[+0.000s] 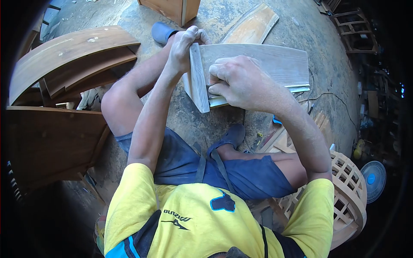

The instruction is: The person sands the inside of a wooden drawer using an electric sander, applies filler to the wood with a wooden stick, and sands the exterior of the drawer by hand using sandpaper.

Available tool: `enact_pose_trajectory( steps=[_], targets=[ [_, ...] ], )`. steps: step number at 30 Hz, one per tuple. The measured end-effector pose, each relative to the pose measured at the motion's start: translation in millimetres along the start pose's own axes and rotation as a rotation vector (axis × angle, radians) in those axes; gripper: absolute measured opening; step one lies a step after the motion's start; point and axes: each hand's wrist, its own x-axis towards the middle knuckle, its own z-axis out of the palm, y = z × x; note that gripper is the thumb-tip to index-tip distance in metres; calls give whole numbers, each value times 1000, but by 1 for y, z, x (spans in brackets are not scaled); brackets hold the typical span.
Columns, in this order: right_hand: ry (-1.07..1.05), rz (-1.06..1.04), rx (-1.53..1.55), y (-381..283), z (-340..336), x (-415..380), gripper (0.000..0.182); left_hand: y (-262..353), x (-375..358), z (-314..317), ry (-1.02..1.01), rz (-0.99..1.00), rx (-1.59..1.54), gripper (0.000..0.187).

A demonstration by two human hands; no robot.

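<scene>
A pale, dusty wooden piece [275, 60] lies in front of me, with an upright narrow board [198, 79] along its left end. My left hand [186, 47] is closed at the top end of that narrow board, its fingers curled around the edge. Just right of the board, my right hand [234, 81] is curled into a fist over the pale piece, knuckles up. Whatever its fingers hold is hidden beneath them. Both hands are coated in light dust.
Curved brown furniture [73, 51] stands at the left, and a wooden box [172, 10] at the top. A loose plank [249, 26] lies behind the pale piece. To the right are a cable [340, 99], a lattice wooden frame [344, 185] and a fan [373, 178].
</scene>
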Motion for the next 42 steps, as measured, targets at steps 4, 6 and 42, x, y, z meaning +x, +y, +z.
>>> enact_pose_trajectory(
  steps=[4, 6, 42],
  targets=[
    [-43, -89, -103, -1, -2, 2, 17, 4, 0, -1, 49, -104, -108, 74],
    [-35, -128, -80, 3, -3, 5, 17, 9, -1, 2, -17, -59, -69, 73],
    [60, -49, 88, 11, 3, 0, 17, 1, 2, 0, 30, 49, 59, 72]
  ],
)
